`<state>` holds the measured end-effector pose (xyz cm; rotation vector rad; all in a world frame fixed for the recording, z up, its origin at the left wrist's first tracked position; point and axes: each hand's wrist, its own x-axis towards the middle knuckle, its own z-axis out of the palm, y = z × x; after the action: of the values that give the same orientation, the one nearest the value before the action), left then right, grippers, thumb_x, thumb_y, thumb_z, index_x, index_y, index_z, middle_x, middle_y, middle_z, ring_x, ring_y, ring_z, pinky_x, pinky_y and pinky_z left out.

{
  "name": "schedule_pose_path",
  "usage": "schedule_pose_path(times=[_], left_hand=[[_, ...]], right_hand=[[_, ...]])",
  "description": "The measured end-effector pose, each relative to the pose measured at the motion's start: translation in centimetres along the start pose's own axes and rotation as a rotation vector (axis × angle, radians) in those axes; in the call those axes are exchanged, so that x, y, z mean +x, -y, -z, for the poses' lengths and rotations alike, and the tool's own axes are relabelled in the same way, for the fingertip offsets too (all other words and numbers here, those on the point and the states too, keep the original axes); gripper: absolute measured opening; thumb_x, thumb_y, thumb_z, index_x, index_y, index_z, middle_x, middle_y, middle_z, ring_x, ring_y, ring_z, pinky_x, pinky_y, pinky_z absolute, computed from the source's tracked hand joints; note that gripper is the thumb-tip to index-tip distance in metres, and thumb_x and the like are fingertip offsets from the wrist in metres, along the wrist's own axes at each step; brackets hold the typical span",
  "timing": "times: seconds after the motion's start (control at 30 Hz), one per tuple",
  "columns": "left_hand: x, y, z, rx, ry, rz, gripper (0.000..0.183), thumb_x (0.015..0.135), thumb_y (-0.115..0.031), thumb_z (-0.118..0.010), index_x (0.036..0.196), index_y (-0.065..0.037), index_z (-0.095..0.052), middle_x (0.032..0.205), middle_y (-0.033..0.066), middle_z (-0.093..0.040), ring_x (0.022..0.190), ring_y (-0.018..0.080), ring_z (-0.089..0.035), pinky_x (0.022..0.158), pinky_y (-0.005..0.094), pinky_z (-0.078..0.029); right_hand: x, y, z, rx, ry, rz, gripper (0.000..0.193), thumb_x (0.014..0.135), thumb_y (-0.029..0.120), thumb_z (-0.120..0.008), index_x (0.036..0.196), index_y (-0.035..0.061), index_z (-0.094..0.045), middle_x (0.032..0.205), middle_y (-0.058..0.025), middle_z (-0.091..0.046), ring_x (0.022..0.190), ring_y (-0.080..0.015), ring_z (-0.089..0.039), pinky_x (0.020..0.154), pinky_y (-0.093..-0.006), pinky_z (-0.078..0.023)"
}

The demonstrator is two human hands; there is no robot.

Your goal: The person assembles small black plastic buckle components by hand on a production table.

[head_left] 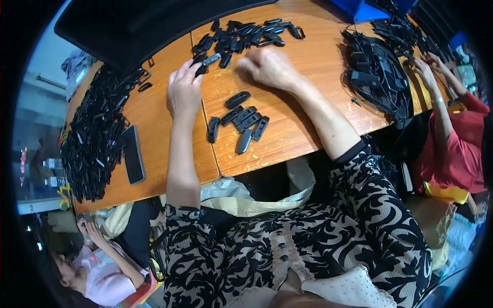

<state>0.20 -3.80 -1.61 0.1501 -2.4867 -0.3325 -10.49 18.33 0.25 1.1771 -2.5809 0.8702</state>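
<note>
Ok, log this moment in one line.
left hand: fingertips at black parts pile | right hand: curled beside pile, contents unclear | nearer side: small parts group | phone: beside larger heap

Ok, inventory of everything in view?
Tabletop: one, brown, centre
Left pile: many parts, black, table's left
Far heap: many parts, mostly black, far middle
Loose parts: seven, black or grey, between forearms
Phone: one, dark, beside left pile
Container: one, black, table's right
Plastic item: one, blue, top right
Panel: one, black, upper left
Bottles: two, clear, far left
Co-workers: two, pink and red tops, lower left, right
Left hand: one, bare, touching far heap
Right hand: one, bare, curled beside far heap
</note>
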Motion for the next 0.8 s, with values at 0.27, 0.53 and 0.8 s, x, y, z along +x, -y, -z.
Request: schedule_pose_path(times=[0.27, 0.53, 0.8], left_hand=[[-0.6, -2.5, 0.6, -0.312, 0.035, -0.035, 0.019, 0.081, -0.003, -0.071, 0.100, -0.006, -0.072, 0.097, 0.0123, -0.062, 0.082, 0.0265, -0.062, 0.073, 0.0359, -0.051], [-0.8, -4.1, 0.5, -1.037, 0.132, 0.257, 0.032, 0.082, 0.010, -0.064, 0.109, -0.004, -0.072, 0.099, -0.0010, -0.061, 0.074, -0.0005, -0.049, 0.063, 0.0140, -0.041], [-0.9, -4.7, -0.2, -0.856, 0.324, 0.070, 0.033, 0.078, -0.003, -0.077, 0.111, -0.008, -0.074, 0.086, -0.0019, -0.061, 0.066, 0.0053, -0.047, 0.062, 0.0203, -0.044]], right_hand=[[-0.1, -4.1, 1.2, -0.329, -0.133, -0.149, 0.028, 0.087, 0.021, -0.065, 0.110, 0.0051, -0.064, 0.090, -0.0193, -0.067, 0.082, -0.0360, -0.067, 0.074, -0.0476, -0.052], [0.1, -1.7, 1.9, -0.236, 0.085, -0.348, 0.041, 0.083, 0.033, -0.064, 0.109, 0.0008, -0.064, 0.097, -0.0228, -0.070, 0.096, -0.0384, -0.067, 0.084, -0.0486, -0.052], [0.0, -4.1, 1.1, -0.170, -0.166, -0.103, 0.034, 0.086, 0.025, -0.059, 0.115, 0.0099, -0.071, 0.098, -0.0225, -0.067, 0.097, -0.0369, -0.066, 0.086, -0.0461, -0.053]])
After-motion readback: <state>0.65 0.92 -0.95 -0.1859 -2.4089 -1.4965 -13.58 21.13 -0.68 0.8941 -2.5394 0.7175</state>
